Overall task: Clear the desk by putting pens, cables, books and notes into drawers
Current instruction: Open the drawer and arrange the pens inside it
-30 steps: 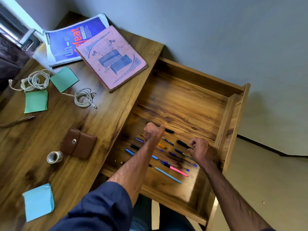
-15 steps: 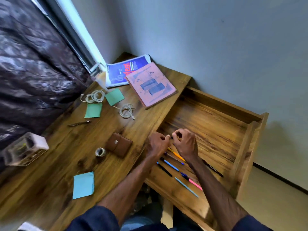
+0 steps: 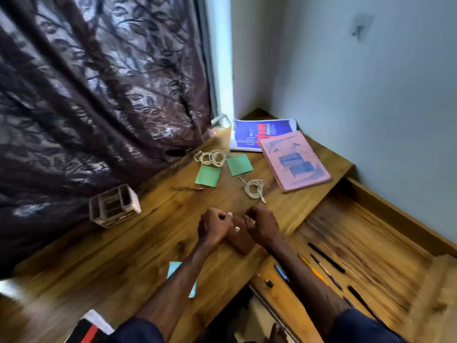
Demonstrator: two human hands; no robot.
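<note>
On the desk (image 3: pixel 148 246), my left hand (image 3: pixel 214 226) and right hand (image 3: pixel 263 225) sit close together, both with curled fingers. A brown snap pouch (image 3: pixel 241 240) lies between and partly under them; nothing shows in either hand. To the right, the open drawer (image 3: pixel 395 215) holds several pens (image 3: pixel 326 261). A pink book (image 3: pixel 294 159) overlaps a blue book (image 3: pixel 262 131) at the far corner. Two green notes (image 3: pixel 239 164) (image 3: pixel 207 175), two coiled white cables (image 3: pixel 212 157) (image 3: pixel 254 188) and a brown pen (image 3: pixel 186 188) lie beyond my hands. A blue note (image 3: pixel 174 267) is partly under my left forearm.
A small desk organizer (image 3: pixel 113 206) stands at the desk's left edge against a dark patterned curtain (image 3: pixel 99 95). Grey walls meet at the corner behind the books. A white and red object (image 3: pixel 91 323) shows at the bottom left.
Both hands have left the drawer and moved left onto the desk, over the brown pouch. My view has swung left and up toward the curtain.
</note>
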